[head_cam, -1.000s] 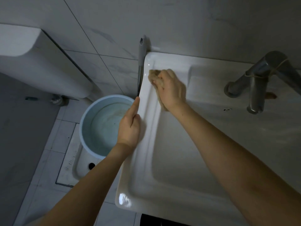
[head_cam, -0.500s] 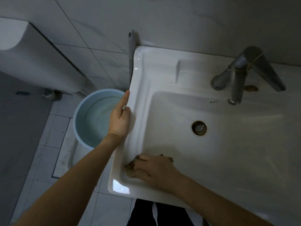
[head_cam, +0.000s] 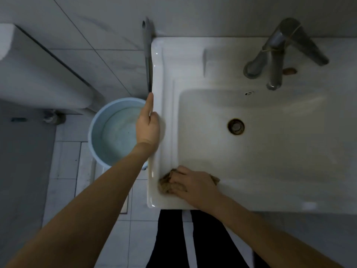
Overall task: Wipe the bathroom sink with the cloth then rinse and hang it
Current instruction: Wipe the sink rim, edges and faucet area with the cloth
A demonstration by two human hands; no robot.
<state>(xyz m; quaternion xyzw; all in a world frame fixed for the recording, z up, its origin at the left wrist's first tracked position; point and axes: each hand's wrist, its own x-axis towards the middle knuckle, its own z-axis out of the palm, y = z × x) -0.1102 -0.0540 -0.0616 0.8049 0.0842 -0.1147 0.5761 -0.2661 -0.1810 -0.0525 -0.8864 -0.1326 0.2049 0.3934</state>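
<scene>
A white rectangular sink (head_cam: 270,167) fills the right half of the view, with a round drain (head_cam: 235,126) in its basin and a metal tap (head_cam: 276,55) at the back. My right hand (head_cam: 195,185) presses a crumpled brown cloth (head_cam: 168,183) flat on the sink's front left corner rim. Most of the cloth lies hidden under the palm. My left hand (head_cam: 147,126) rests on the sink's left edge, fingers straight and together along the rim, holding nothing.
A light blue bucket (head_cam: 116,132) with water stands on the tiled floor left of the sink. A grey handle (head_cam: 147,55) leans against the wall at the sink's back left corner. A white toilet tank (head_cam: 38,74) is at far left.
My right hand swept the cloth from the sink's back left corner along the left rim to the front left corner. My left hand stayed on the left edge.
</scene>
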